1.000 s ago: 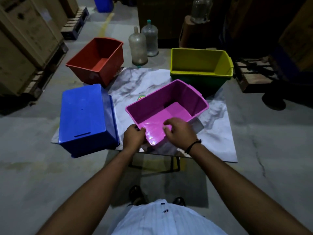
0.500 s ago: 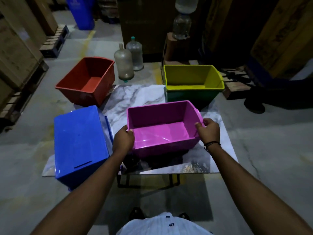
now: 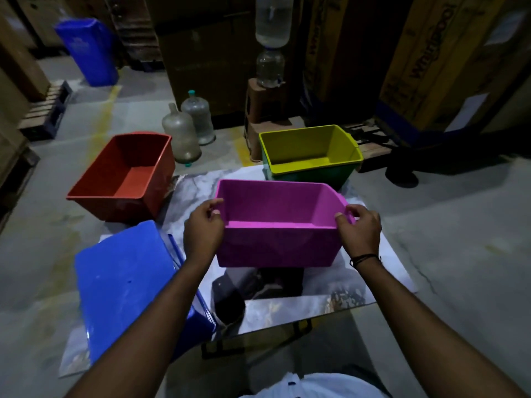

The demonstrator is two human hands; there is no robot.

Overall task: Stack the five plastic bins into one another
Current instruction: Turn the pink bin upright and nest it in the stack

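Pink bin (image 3: 277, 225) lifted over table's (image 3: 370, 285) middle, left hand (image 3: 203, 225) and right hand (image 3: 359, 226) clamped on opposite end rims. Looks light, rigid, smooth plastic; rim corners suit gripping.

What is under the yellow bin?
The yellow bin sits nested in a green bin; only the green one's upper wall shows below the yellow rim. Its inside is covered, its base hidden behind the pink bin.

A warehouse is indicated: tall cardboard cartons (image 3: 448, 61) are stacked along the back, wooden pallets (image 3: 43, 110) are laid on a bare concrete floor (image 3: 465, 225), beside empty water jugs (image 3: 181, 133).
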